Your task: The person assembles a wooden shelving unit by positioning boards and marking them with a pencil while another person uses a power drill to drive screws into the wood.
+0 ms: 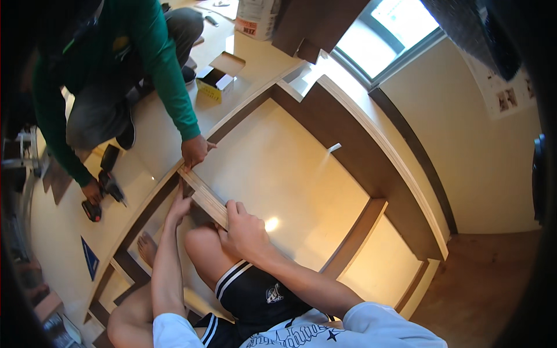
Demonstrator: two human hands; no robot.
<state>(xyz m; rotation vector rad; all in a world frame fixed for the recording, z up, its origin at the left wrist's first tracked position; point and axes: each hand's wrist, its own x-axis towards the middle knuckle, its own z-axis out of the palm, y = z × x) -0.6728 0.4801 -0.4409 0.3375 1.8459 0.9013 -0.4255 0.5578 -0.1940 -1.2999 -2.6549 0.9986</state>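
A short wooden board [204, 194] with a pale layered edge runs from the long side of a brown wooden frame [155, 200] back toward my knee. My right hand [246, 232] is closed round its near end. At its far end, my left hand [181, 204] grips the board's left side, close to the frame; part of its fingers is hidden. A co-worker's hand [196, 152] presses on the same corner from above. The co-worker's other hand [91, 192] rests at a cordless drill [109, 181] lying on the floor.
An opened yellow box [216, 81] and a white bag [255, 20] stand beyond the frame. A blue triangular tool [89, 258] lies at left. A crosspiece [357, 238] spans the frame right of my knee. The tall brown side panel [342, 145] runs below the window [386, 37].
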